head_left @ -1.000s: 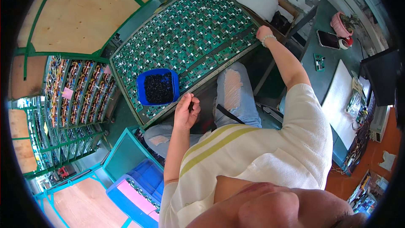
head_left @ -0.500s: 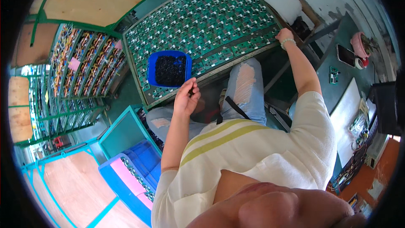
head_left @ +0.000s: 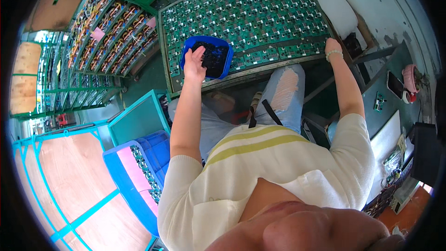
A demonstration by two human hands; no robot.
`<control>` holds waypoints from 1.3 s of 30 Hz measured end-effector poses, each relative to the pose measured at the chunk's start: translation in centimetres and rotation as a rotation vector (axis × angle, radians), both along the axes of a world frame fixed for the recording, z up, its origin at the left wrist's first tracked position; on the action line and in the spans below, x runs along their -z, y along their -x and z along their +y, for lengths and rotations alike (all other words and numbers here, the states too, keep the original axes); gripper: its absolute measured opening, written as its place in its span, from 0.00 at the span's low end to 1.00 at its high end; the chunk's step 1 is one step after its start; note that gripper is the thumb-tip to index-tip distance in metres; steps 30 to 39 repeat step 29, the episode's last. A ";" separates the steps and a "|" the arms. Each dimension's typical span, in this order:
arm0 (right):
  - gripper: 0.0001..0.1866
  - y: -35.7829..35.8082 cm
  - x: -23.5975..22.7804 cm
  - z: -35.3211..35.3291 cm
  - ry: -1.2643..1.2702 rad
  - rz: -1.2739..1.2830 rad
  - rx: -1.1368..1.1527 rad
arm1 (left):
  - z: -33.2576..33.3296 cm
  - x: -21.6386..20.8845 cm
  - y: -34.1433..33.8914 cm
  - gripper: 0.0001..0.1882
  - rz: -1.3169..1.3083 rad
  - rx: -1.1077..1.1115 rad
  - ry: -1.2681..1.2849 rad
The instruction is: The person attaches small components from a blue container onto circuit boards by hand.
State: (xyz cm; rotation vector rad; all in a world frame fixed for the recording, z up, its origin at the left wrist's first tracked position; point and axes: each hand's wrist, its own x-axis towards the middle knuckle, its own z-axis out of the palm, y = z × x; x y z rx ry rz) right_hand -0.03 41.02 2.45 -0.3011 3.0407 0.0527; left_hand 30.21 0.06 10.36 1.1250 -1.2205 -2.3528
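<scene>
My left hand (head_left: 194, 65) is over the left side of a blue plastic bin (head_left: 226, 65), its fingers stretched out and somewhat apart above the small black parts (head_left: 213, 59) inside. Whether the fingertips touch those parts cannot be made out. The bin stands on the near left of a wide framed tray covered with rows of green circuit boards (head_left: 251, 18). At the tray's near right corner, beside the last board of the front row, is my right hand (head_left: 332, 45), its fingers curled closed. What they hold, if anything, is too small to see.
A rack of wired parts (head_left: 114, 32) stands at the left. Lower left is a blue crate (head_left: 134, 200) with pink sheets and more boards. On the right-hand bench lie a phone (head_left: 395, 84), a single circuit board (head_left: 380, 101) and a pink pot (head_left: 410, 78). White padding (head_left: 337, 7) lies beyond the tray.
My left hand has gone from the bin's near corner to over its contents, and its curled fingers have straightened. My right hand stays at the tray's right corner. The whole view has shifted.
</scene>
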 end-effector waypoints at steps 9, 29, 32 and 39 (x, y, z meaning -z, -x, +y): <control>0.19 -16.3 -10.5 -15.8 0.654 -0.183 -1.000 | -2.2 2.6 -2.4 0.23 0.329 -0.121 0.022; 0.08 -20.0 -15.5 -18.0 0.845 0.174 -1.002 | -3.6 8.2 -15.0 0.14 -0.272 0.268 1.106; 0.08 -20.0 -15.5 -18.0 0.845 0.174 -1.002 | -3.6 8.2 -15.0 0.14 -0.272 0.268 1.106; 0.08 -20.0 -15.5 -18.0 0.845 0.174 -1.002 | -3.6 8.2 -15.0 0.14 -0.272 0.268 1.106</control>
